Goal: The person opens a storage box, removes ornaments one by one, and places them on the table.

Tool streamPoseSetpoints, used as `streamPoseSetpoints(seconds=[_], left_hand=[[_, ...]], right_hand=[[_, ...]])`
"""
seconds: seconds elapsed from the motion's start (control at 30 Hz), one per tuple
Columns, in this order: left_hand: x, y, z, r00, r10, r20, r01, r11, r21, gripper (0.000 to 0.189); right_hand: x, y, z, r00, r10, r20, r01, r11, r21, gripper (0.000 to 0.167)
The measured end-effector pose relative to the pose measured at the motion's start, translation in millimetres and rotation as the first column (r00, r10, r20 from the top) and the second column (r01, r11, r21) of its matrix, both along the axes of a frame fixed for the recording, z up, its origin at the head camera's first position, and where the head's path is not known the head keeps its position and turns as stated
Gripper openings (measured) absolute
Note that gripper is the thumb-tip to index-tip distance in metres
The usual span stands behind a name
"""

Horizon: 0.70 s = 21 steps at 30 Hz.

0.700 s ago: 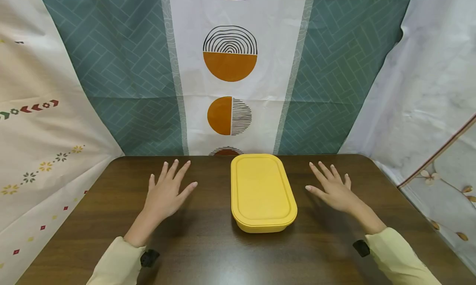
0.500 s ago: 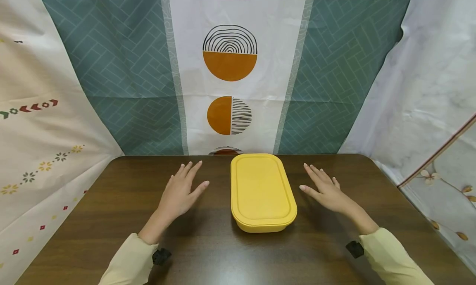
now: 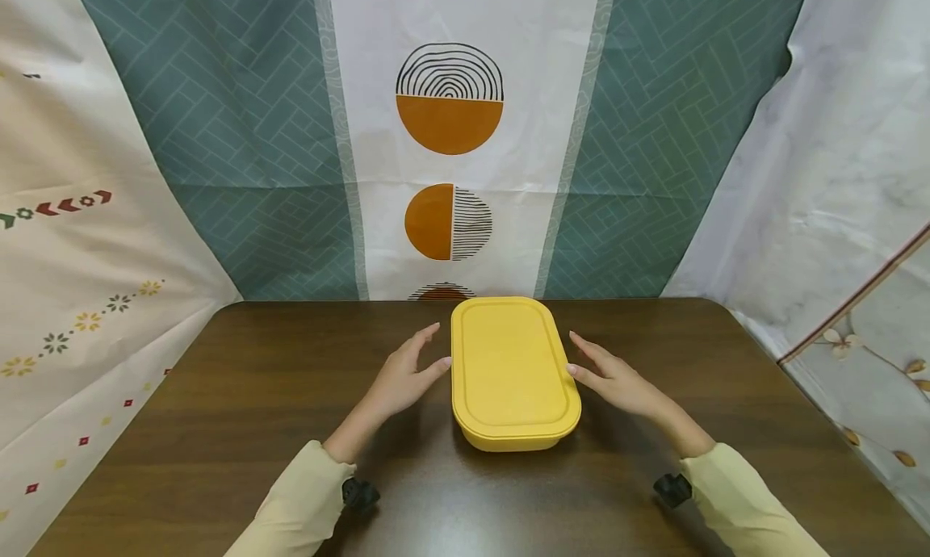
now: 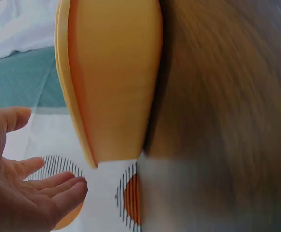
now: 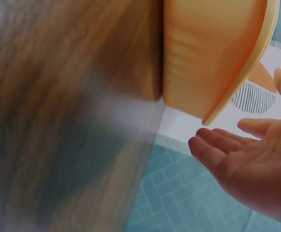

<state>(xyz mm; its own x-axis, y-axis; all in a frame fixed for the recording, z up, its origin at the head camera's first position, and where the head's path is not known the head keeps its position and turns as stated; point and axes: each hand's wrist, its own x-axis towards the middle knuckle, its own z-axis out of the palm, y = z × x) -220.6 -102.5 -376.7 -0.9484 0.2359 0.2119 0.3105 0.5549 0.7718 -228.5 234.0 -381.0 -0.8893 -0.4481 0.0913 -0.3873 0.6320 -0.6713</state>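
Note:
A yellow lidded food container stands on the brown table, its long side running away from me. My left hand is at its left side, thumb tip right at the lid's edge and fingers extended. On the other side my right hand comes in likewise, its thumb tip at the lid's right edge. In the left wrist view the left hand has its fingers loosely spread beside the container's wall. The right wrist view shows the right hand palm up in the picture, holding nothing, near the container.
The dark wooden table reaches back to a hanging cloth with green panels and orange circles. Patterned white cloth hangs at the left, and another pale sheet at the right. Each wrist wears a small black camera.
Both hands have moved inward from either side to the container, the left one rightward and the right one leftward. The container has stayed in place.

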Motion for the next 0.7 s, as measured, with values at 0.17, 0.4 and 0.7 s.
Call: streamPoseSetpoints(seconds=[0.17, 0.4, 0.7], left_hand=[[-2.8, 8.6, -7.2, 0.992, -0.044, 0.119, 0.033, 0.995, 0.096, 0.06], [-7.4, 19.7, -11.4, 0.971, -0.05, 0.234, 0.014, 0.988, 0.151, 0.063], [-8.5, 24.9, -15.1, 0.971, -0.056, 0.234, 0.033, 0.994, 0.101, 0.066]], right_hand=[[0.2, -3.4, -0.3, 0.997, 0.022, 0.08, -0.018, 0.998, -0.061, 0.066], [-1.2, -8.7, -2.4, 0.979, 0.098, 0.178, -0.066, 0.982, -0.175, 0.072], [-0.6, -11.9, -3.3, 0.981, 0.108, 0.164, -0.077, 0.98, -0.183, 0.077]])
